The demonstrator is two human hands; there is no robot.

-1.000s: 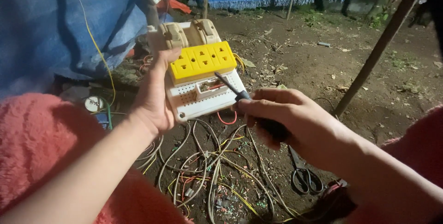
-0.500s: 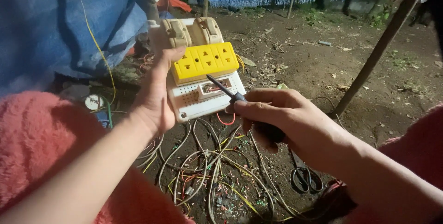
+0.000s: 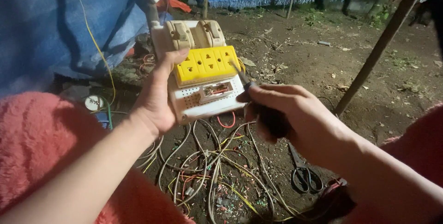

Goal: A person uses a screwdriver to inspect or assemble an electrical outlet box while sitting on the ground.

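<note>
My left hand (image 3: 159, 97) grips the left edge of a white electrical board (image 3: 205, 101) that carries a yellow socket strip (image 3: 206, 64) and two cream switch housings (image 3: 196, 33) at its top. My right hand (image 3: 288, 113) is closed around the dark handle of a screwdriver (image 3: 258, 104). Its thin shaft slants up and left, and the tip rests on the right end of the yellow strip. A small opening with red and metal parts (image 3: 217, 89) shows in the white face below the strip.
A tangle of loose wires (image 3: 212, 168) hangs from the board down to the dirt. Black-handled scissors (image 3: 303, 173) lie on the ground to the right. A slanted pole (image 3: 376, 48) stands at right, a blue tarp (image 3: 60, 25) at left.
The screwdriver tip has moved up from the white lower face onto the yellow socket strip. My right hand shifted slightly up; my left hand kept its hold on the board.
</note>
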